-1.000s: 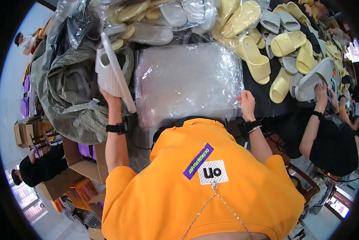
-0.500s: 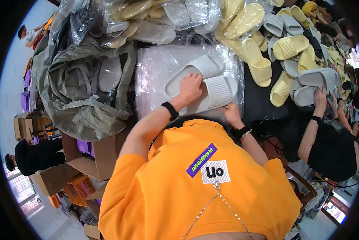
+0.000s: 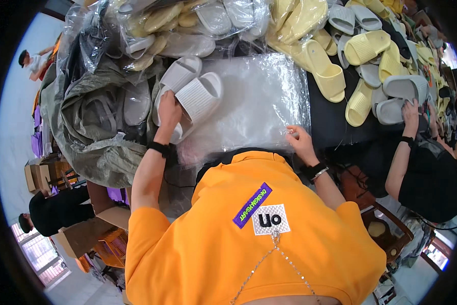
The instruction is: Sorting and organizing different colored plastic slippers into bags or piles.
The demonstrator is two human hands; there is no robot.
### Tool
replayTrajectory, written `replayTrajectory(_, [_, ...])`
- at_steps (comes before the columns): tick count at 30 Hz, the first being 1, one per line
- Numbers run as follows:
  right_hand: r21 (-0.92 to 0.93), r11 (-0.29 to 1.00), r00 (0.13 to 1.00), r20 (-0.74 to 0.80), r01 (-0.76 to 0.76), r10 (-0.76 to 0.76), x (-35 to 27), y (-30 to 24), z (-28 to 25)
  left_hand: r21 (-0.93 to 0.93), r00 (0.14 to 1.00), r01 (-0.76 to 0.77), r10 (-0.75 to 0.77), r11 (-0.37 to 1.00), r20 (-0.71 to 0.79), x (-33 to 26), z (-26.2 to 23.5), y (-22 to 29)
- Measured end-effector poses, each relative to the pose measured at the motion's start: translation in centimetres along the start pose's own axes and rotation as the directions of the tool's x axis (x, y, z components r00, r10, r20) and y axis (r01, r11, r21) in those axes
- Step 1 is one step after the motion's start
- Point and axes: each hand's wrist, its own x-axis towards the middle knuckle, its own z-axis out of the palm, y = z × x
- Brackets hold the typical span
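A pair of light grey slide slippers (image 3: 200, 96) with ribbed straps lies tilted at the left side of a flat stack of clear plastic bags (image 3: 259, 96). My left hand (image 3: 169, 109) is closed round the slippers, its fingers at the side of the nearer strap. Part of the farther slipper is hidden by that hand. At the near right of the bags is my right hand (image 3: 302, 145), thumb and fingers pinched together on the plastic of the top bag.
Left of the bags stands a grey-green woven sack (image 3: 106, 147) with bagged slippers inside. Wrapped yellow and grey slippers (image 3: 187, 43) are heaped at the back. Loose yellow slippers (image 3: 358, 109) cover the right. A co-worker's hand (image 3: 410, 112) holds grey slippers there. An open cardboard box (image 3: 78, 239) is lower left.
My left hand has carried the grey slippers leftward off the middle of the bags. My right hand stays at the near right, now with its fingertips farther onto the plastic.
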Motion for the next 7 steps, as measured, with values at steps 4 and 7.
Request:
replayTrajectory(4, [0.014, 0.996, 0.992, 0.094, -0.09, 0.088, -0.5, 0.3, -1.2, -0.212, 0.985, -0.165, 0.17, 0.963, 0.007, -1.5, -2.1, 9.4])
replayTrajectory(7, [0.092, 0.985, 0.977, 0.169, -0.146, 0.129, -0.2, 2.0, -0.7, -0.285, 0.963, -0.256, 0.268, 0.924, 0.002, -1.4, -0.1, 13.2])
